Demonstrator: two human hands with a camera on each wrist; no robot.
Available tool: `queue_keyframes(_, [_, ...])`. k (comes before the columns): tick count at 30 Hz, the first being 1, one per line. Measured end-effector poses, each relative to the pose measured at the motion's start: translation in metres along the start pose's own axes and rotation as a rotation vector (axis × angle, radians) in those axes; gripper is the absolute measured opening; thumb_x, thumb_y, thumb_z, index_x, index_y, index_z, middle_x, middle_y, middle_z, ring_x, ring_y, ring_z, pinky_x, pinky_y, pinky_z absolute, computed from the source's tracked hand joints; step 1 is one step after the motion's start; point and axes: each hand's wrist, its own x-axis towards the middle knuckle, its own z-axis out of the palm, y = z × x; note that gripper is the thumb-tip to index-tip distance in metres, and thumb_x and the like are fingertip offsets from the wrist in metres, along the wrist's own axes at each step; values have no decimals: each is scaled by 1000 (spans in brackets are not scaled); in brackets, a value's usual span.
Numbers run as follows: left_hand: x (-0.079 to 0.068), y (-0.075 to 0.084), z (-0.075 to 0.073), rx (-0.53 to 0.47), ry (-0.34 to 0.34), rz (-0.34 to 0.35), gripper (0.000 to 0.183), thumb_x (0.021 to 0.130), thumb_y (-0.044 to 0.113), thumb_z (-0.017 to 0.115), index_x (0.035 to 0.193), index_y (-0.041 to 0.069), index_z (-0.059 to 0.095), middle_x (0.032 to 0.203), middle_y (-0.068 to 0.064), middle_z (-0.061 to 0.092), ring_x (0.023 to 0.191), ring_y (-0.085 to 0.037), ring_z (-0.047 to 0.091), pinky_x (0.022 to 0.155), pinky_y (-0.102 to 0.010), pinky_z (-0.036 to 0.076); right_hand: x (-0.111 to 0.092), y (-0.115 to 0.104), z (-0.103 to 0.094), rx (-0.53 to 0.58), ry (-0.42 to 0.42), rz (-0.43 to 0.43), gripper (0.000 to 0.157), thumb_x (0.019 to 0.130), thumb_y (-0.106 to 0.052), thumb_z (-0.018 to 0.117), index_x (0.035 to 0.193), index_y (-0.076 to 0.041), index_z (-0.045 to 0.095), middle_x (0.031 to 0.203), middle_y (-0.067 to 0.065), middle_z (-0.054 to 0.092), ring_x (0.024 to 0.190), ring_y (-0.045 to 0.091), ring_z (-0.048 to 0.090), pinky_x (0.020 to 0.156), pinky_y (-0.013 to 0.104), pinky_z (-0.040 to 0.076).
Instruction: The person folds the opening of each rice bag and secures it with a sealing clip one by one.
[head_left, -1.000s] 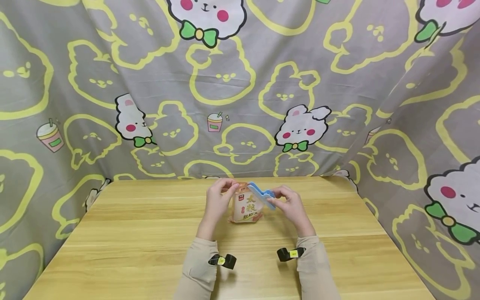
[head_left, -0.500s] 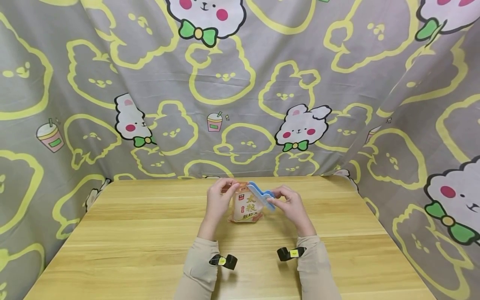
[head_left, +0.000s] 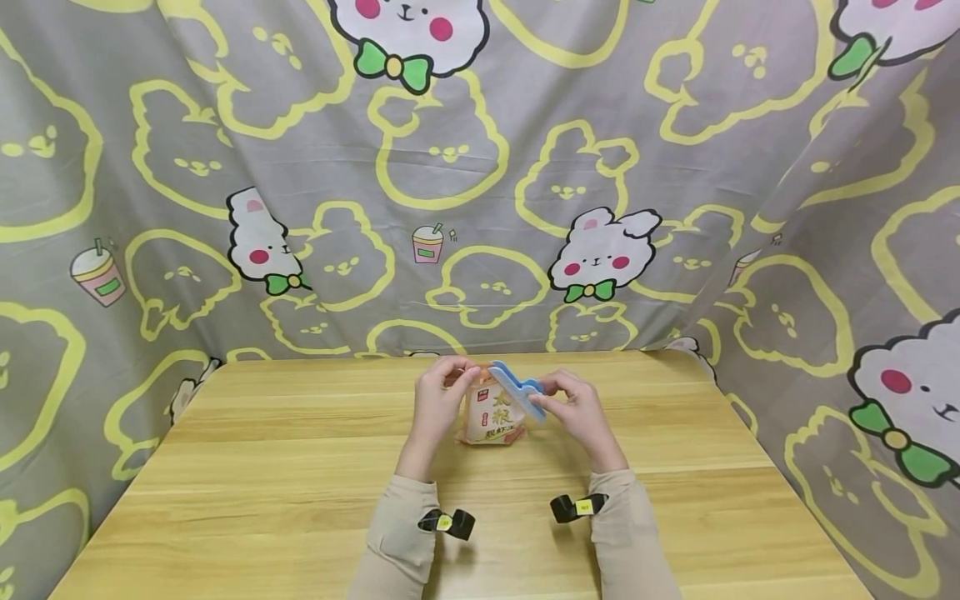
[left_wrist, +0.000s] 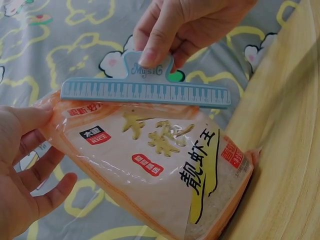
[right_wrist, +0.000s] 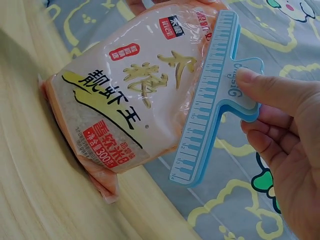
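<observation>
A small clear-and-orange bag of rice [head_left: 491, 417] with gold and black lettering stands on the table, its top leaning toward the left hand. That left hand [head_left: 439, 398] pinches the bag's upper left corner between thumb and index finger; its other fingers are spread loosely in the left wrist view. The right hand [head_left: 577, 408] pinches the grips of a light blue clip [right_wrist: 207, 100] printed with piano keys, thumb on the front grip, fingers behind. The clip's long bar slants across the top edge of the bag in the head view and overlaps that edge in both wrist views.
A wood-grain table [head_left: 262, 467] spans the front. Behind it and at both sides hangs a grey curtain [head_left: 480, 192] with yellow outlines and cartoon rabbits. Each sleeved wrist wears a black strap camera [head_left: 450, 523].
The right hand and the clip have shifted slightly left, bringing the clip's bar further over the bag's top. The left hand and the bag have hardly moved.
</observation>
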Motion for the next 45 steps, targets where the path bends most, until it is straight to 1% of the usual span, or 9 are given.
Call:
queue_keyframes(3, [2,-15,2,-18,-2,-5,13,88,18,71,88,5,71,93,-11,70,81,-19,66,74,-19,54,0,5,2,3,16,-18,16,82,-13,77,96,-7,73,84,6,66,76,4,57,78,39,48])
queue_keyframes(7, [2,-15,0,-11,-4,-9,13,88,19,72,88,6,71,92,-10,70,79,-16,65,73,-19,54,1,4,5,-34,36,-12,17,81,-7,76,97,-3,72,85,10,66,76,5,57,75,29,48])
queue_keyframes(10, [2,-15,-1,3,-2,-20,12,88,18,71,89,6,71,93,-10,70,80,-16,65,74,-20,54,2,3,7,-64,44,-13,19,82,-3,75,100,1,71,88,15,66,79,14,60,76,29,50])
queue_keyframes(15, [3,-15,-3,23,-2,-18,13,90,18,70,90,4,70,93,-10,71,82,-19,67,75,-22,55,2,2,9,-86,58,-19,24,83,-4,74,106,2,69,94,16,66,86,29,61,78,36,54])
queue_keyframes(21, [3,-15,-5,22,-9,-20,13,91,17,69,90,3,70,93,-12,71,82,-20,67,75,-24,56,3,2,12,-85,84,-25,27,83,-11,75,108,-5,71,97,11,66,88,26,60,79,41,52])
queue_keyframes(27, [3,-13,-3,-2,38,-11,12,89,16,70,88,4,70,91,-11,71,80,-20,67,72,-22,55,4,-1,12,-121,121,-89,28,84,-9,74,110,-2,70,99,13,66,86,23,60,74,26,51])
queue_keyframes(34, [0,-9,10,-86,101,-9,12,88,15,71,89,3,71,89,-15,71,77,-14,63,63,-18,52,7,-4,7,-172,181,-149,29,83,-3,73,112,1,68,102,16,67,88,25,61,76,27,53])
queue_keyframes(39, [-1,-14,17,-109,117,-62,11,88,14,71,90,4,71,89,-14,71,76,-6,59,63,-17,48,7,-4,4,-170,153,-84,29,86,-7,72,114,-1,68,106,15,67,95,23,61,78,25,52])
queue_keyframes(45, [-2,-14,19,-131,77,-117,15,89,19,71,91,5,69,92,-14,70,80,-8,59,68,-20,49,7,-2,1,-143,122,-5,31,88,-12,70,117,-1,67,104,15,67,93,26,62,78,28,54])
